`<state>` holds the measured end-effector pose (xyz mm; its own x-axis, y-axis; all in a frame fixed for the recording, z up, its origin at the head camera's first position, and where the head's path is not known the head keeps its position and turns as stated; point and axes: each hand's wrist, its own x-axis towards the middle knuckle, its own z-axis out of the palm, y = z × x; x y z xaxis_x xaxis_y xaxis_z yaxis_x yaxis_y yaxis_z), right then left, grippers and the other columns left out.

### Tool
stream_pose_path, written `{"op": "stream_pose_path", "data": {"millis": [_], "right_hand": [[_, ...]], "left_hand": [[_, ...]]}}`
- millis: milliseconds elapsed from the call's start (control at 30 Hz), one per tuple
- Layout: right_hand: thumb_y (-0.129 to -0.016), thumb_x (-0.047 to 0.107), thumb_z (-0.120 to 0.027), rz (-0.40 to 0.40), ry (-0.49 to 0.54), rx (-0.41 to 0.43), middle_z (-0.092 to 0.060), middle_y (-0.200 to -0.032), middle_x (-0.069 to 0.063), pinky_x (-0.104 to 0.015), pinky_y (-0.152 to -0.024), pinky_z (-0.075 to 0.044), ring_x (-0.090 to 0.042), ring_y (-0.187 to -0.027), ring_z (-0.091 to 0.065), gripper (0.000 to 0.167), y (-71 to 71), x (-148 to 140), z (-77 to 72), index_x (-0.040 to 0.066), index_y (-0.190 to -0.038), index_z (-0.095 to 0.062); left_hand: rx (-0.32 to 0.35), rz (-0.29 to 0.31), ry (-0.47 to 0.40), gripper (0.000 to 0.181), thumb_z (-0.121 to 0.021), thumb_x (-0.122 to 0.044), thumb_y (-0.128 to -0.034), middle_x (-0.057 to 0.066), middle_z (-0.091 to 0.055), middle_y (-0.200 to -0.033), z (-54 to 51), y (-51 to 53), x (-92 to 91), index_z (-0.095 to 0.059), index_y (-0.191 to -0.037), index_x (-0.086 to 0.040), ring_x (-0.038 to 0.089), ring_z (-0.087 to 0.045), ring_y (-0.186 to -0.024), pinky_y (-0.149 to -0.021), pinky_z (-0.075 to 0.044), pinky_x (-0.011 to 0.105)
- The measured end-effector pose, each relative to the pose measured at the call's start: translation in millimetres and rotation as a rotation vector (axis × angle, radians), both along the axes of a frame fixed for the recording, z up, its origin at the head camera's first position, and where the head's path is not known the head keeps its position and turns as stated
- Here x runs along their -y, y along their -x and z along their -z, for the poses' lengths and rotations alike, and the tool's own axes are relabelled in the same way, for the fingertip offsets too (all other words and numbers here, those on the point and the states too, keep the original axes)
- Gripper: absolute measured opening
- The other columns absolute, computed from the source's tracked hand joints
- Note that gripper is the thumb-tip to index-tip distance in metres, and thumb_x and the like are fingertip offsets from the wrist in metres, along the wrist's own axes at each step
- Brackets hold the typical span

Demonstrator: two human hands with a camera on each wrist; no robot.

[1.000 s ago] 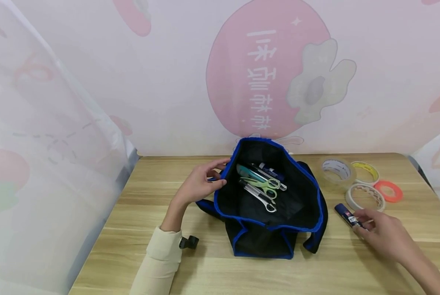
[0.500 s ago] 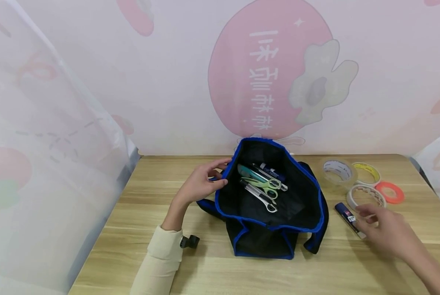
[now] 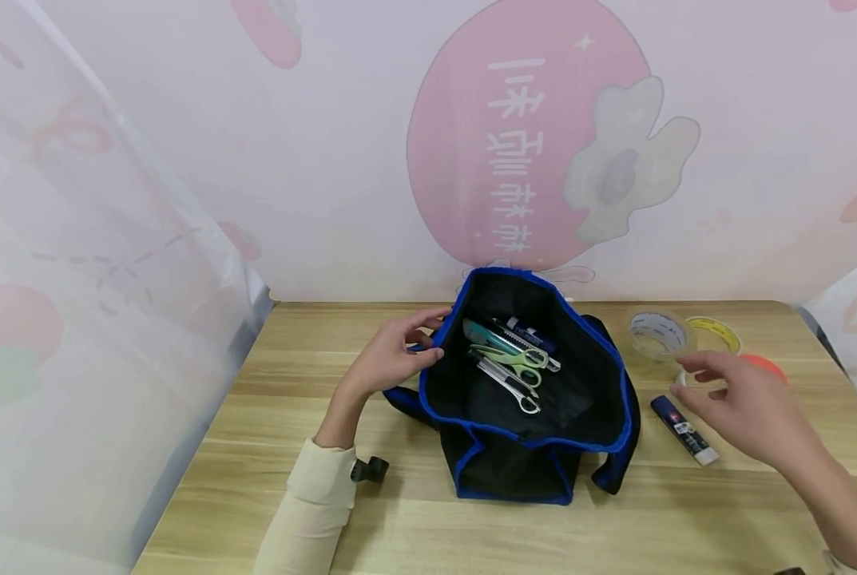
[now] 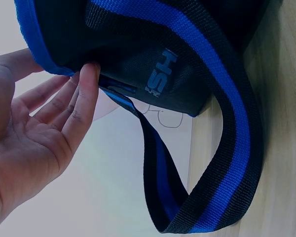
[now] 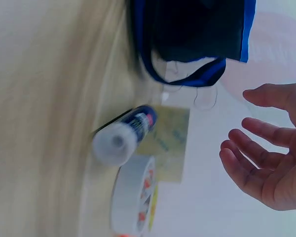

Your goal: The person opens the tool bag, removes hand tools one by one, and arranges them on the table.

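A black tote bag with blue edging [image 3: 514, 471] stands with its mouth open on the table. At its left rim, my left hand [image 3: 392, 355] pinches the edge; the left wrist view shows fingertips [image 4: 91, 74] against the outer side. Inside lie green-handled scissors [image 3: 517, 363], a teal utility knife [image 3: 493, 337], a dark blue stick [image 3: 531, 334] and other slim tools. To the right, a dark blue glue stick [image 3: 684, 430] with a white end lies on the wood. My right hand [image 3: 747, 407], holding nothing, hovers over the tape rolls with fingers loosely bent.
A clear tape roll [image 3: 660, 334] and a yellow-cored roll [image 3: 716, 331] lie at the back right. A white tape roll [image 5: 130, 195] and an orange-red one [image 3: 767, 367] are partly covered by my right hand. The bag's strap [image 4: 237, 128] loops out at the left.
My right hand has let go of the glue stick, which stays on the table, and has lifted up and back over the tape rolls. The left hand has stayed at the bag's rim.
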<state>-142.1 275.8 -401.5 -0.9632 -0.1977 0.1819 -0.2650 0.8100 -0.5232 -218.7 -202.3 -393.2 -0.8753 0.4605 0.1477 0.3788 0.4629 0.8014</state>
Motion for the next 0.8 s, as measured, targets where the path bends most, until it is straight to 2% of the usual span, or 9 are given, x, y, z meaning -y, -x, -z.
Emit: {"op": "stream_pose_path", "data": {"millis": [67,267,500,800], "right_hand": [[-0.097,0.020,-0.080,-0.011,0.011,-0.021,-0.073,-0.126,-0.028,-0.032,-0.071,-0.063,-0.047,-0.106,-0.072,0.042,2.5,7.9,-4.4,-0.003,-0.130,-0.070],[-0.093,0.015,-0.083,-0.056,0.020,-0.112,-0.075,-0.120,-0.024,-0.045,-0.076,-0.065,-0.043,-0.099,-0.074,0.040,9.4,33.1,-17.3,-0.002,-0.128,-0.072],[-0.088,0.008,-0.088,-0.108,0.050,-0.228,-0.076,-0.117,-0.021,-0.051,-0.077,-0.065,-0.040,-0.097,-0.076,0.041,14.8,53.9,-26.8,0.000,-0.125,-0.073],[-0.090,0.011,-0.087,-0.167,0.063,-0.229,-0.075,-0.115,-0.017,-0.046,-0.077,-0.066,-0.034,-0.096,-0.076,0.038,19.4,78.2,-37.2,0.000,-0.124,-0.075]], "left_hand": [[0.001,0.001,-0.002,0.062,-0.075,-0.008,-0.0986,0.016,-0.068,-0.141,0.1,0.1,0.5,-0.056,-0.157,-0.014,0.028,-0.075,-0.109,-0.089,-0.063,0.040],[-0.002,0.002,-0.005,0.062,-0.075,-0.008,-0.0984,0.014,-0.069,-0.140,1.0,1.6,1.6,-0.056,-0.157,-0.015,0.025,-0.075,-0.107,-0.086,-0.063,0.035],[-0.012,0.011,0.002,0.062,-0.075,-0.008,-0.0987,0.016,-0.068,-0.141,0.0,0.7,1.1,-0.055,-0.157,-0.013,0.027,-0.075,-0.108,-0.086,-0.063,0.035],[-0.013,0.007,0.010,0.062,-0.074,-0.009,-0.0989,0.016,-0.068,-0.141,0.9,-0.1,0.8,-0.055,-0.158,-0.014,0.027,-0.075,-0.109,-0.085,-0.062,0.034]]}}
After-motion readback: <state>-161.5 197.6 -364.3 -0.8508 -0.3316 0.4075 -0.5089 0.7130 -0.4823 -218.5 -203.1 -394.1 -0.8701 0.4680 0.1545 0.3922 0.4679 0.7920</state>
